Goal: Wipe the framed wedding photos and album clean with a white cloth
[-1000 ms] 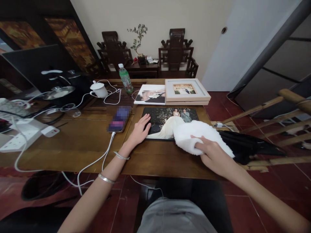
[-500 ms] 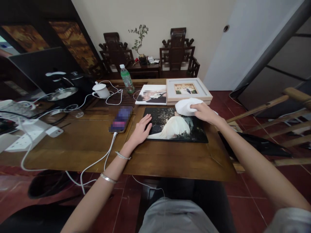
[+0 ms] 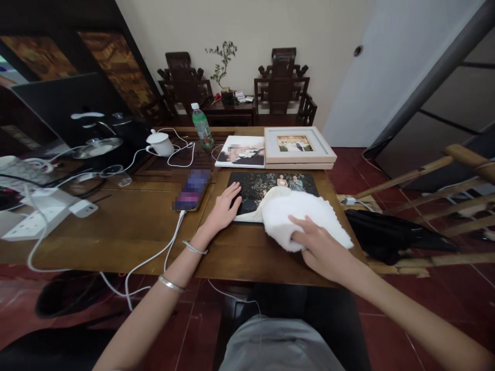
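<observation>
A dark photo panel (image 3: 247, 193) showing two figures and a long white dress lies flat on the wooden table (image 3: 235, 255). My left hand (image 3: 225, 207) rests with spread fingers on its left edge. In my right hand (image 3: 315, 239) is a fluffy white cloth (image 3: 317, 211), bunched over the panel's lower right part and hanging past its near edge. The cloth hides that corner of the panel. Just behind lie a white photo print (image 3: 242, 152) and a light wooden picture frame (image 3: 325, 144), stacked on another frame.
Left of the panel lies a phone (image 3: 192, 189) with a white cable. Farther left are a power strip (image 3: 40, 219), a plastic cup (image 3: 116, 176), a lidded white mug (image 3: 160, 143) and a pot (image 3: 98, 149). A green bottle (image 3: 202, 126) stands behind.
My right hand has drawn the cloth from the panel's far right side toward me, uncovering the two figures. The cloth looks more spread out. My left hand stays in place.
</observation>
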Tool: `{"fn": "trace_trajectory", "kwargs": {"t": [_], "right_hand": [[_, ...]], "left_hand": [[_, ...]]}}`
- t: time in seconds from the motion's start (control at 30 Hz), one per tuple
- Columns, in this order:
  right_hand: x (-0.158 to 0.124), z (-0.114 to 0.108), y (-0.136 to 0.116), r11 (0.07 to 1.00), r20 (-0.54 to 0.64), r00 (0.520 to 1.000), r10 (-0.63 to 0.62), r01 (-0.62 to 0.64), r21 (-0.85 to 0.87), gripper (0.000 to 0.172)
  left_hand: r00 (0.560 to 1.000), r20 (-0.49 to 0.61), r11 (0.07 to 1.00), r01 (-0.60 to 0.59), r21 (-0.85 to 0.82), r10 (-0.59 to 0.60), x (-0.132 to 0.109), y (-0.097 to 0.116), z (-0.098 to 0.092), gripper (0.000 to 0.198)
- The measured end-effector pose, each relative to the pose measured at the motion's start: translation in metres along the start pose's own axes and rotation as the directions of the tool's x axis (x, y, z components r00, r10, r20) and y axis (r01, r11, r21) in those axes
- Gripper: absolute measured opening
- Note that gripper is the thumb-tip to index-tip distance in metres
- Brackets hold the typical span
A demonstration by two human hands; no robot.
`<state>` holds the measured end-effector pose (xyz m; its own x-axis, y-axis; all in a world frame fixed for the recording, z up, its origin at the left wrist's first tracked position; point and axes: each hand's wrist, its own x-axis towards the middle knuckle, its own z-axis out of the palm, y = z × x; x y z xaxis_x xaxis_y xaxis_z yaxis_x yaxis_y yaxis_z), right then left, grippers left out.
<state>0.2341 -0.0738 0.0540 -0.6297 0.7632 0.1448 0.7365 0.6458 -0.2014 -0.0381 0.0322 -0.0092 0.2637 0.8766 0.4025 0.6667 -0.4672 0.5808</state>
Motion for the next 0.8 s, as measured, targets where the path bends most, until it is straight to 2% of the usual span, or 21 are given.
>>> {"fn": "trace_trajectory", "kwargs": {"t": [0.07,0.17,0.27,0.4,0.5,0.57,0.7,0.8], "right_hand": [[-0.004,-0.002,-0.002,0.999,0.026,0.999,-0.03,0.029,0.037,0.049],[0.009,-0.005,0.015,0.999,0.02,1.0,0.002,-0.003,0.041,0.043],[0.043,-0.005,0.042,0.995,-0.018,0.995,0.095,-0.095,-0.001,0.038],[0.098,0.001,0.061,0.98,-0.082,0.981,0.178,-0.185,-0.077,0.046],[0.125,0.013,0.048,0.976,-0.107,0.98,0.168,-0.181,-0.123,0.048],[0.13,0.022,0.029,0.987,-0.102,0.99,0.096,-0.108,-0.118,0.047],[0.113,0.039,-0.014,0.995,-0.088,0.992,-0.086,0.082,-0.055,0.032],[0.096,0.048,-0.032,0.981,-0.163,0.97,-0.177,0.16,-0.114,0.034]], "left_hand": [[1.0,-0.001,1.0,0.003,-0.006,-0.003,0.0,0.0,0.0,0.044],[1.0,0.0,1.0,0.006,-0.008,-0.006,0.001,0.0,0.0,0.044],[1.0,0.003,1.0,0.003,-0.002,-0.003,0.001,-0.001,-0.001,0.045],[1.0,0.001,1.0,0.012,-0.017,-0.012,0.001,0.001,-0.003,0.044],[0.999,-0.049,0.995,0.014,-0.094,-0.019,0.0,0.005,-0.006,0.045],[0.99,-0.132,0.982,0.016,-0.189,-0.042,-0.001,0.008,-0.008,0.045],[0.943,-0.29,0.916,0.035,-0.4,-0.163,-0.004,0.013,-0.014,0.049],[0.893,-0.377,0.862,0.025,-0.506,-0.247,-0.007,0.017,-0.018,0.049]]}}
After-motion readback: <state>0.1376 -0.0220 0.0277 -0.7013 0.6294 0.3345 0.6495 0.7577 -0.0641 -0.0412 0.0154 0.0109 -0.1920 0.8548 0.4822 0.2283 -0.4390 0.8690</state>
